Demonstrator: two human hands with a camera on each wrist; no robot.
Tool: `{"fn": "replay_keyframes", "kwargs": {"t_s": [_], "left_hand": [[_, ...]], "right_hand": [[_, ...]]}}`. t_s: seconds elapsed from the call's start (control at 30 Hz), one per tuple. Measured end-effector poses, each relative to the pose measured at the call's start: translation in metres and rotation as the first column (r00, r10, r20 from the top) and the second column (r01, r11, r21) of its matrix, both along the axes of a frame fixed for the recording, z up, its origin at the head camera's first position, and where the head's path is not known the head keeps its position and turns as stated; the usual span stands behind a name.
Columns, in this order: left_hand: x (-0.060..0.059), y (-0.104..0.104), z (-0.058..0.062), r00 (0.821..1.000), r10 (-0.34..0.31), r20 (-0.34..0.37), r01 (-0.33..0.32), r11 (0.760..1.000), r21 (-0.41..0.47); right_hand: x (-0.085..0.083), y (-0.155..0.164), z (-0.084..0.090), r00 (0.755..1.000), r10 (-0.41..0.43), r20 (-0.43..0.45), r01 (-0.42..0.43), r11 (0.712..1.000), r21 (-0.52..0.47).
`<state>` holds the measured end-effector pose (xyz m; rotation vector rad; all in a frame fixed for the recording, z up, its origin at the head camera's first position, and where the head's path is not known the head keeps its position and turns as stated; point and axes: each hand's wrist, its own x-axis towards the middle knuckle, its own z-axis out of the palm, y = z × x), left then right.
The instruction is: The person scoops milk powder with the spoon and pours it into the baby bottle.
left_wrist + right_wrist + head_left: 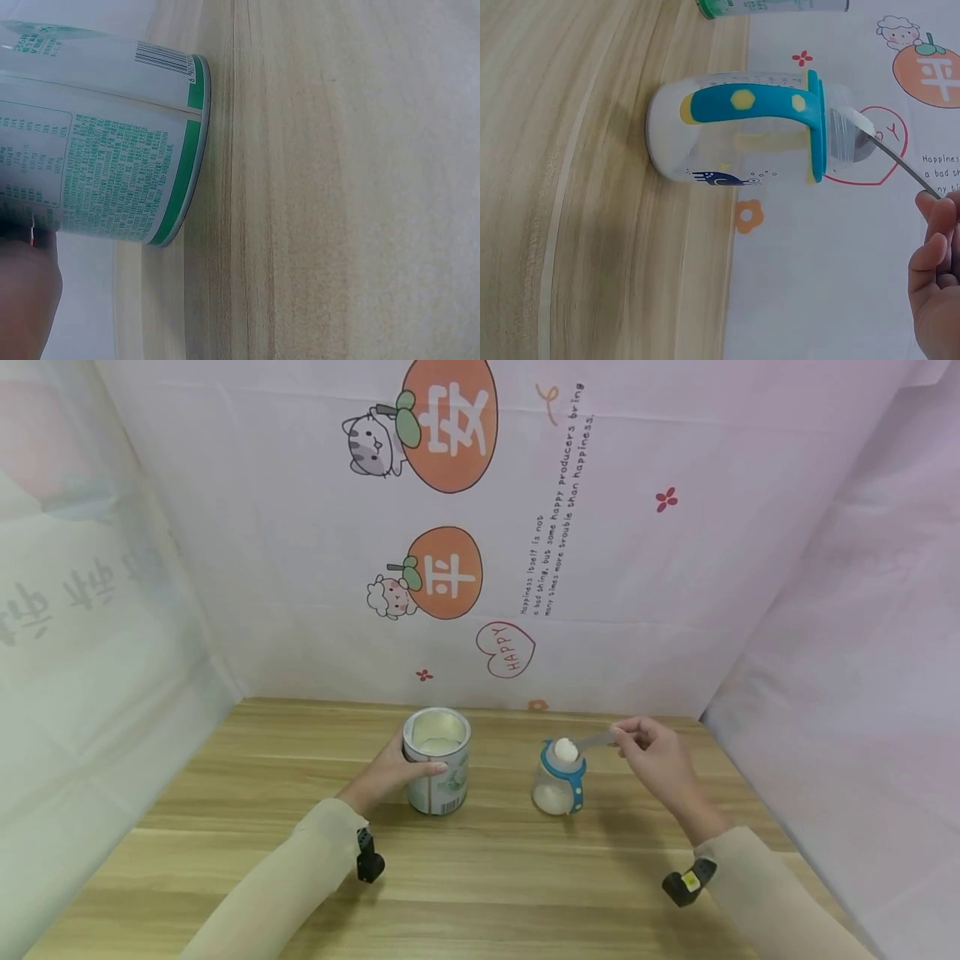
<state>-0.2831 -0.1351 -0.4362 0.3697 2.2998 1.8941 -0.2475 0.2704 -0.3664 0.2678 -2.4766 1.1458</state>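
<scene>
My left hand (392, 773) grips a white and green milk powder can (454, 781) from its left side, the thumb across its front. The can is upright and lidless, with pale powder inside. In the left wrist view the can's lower label and barcode (163, 57) show. My right hand (658, 758) pinches the handle end of a spoon (906, 168). White powder (566, 748) is heaped in the spoon's bowl, right at the mouth of a clear baby bottle (551, 795). This bottle has a blue collar and handles (754, 102), and white powder at its bottom.
Both containers stand on a wood-grain table (480, 885), the bottle to the right of the can. A white printed cloth (615, 635) hangs behind the table, with more cloth along both sides. A small black camera is strapped to each wrist.
</scene>
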Motion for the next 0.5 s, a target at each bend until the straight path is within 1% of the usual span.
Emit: {"fn": "replay_keyframes", "kwargs": {"t_s": [0.07,0.17,0.33,0.43,0.5], "left_hand": [[0.0007,-0.0002,0.0004,1.0,-0.002,-0.002,0.002,1.0,0.002],[0.0013,-0.0002,0.001,1.0,-0.005,-0.006,0.005,1.0,0.01],[0.0017,0.0001,0.0011,1.0,-0.019,-0.015,0.019,1.0,0.01],[0.0018,0.0002,0.001,1.0,-0.014,-0.008,0.014,1.0,0.006],[0.0015,0.0002,0.0009,1.0,-0.012,-0.007,0.012,1.0,0.011]], "right_hand": [[0.0005,-0.0014,-0.0019,0.998,0.014,-0.068,-0.012,0.999,0.035],[0.0009,-0.0032,-0.0042,0.986,0.034,-0.162,-0.023,0.997,0.073],[0.0019,-0.0049,-0.007,0.963,0.068,-0.261,-0.04,0.993,0.108],[0.0018,-0.0052,-0.0087,0.943,0.09,-0.319,-0.044,0.988,0.148],[0.0022,-0.0057,-0.0094,0.926,0.108,-0.362,-0.045,0.983,0.178]]}}
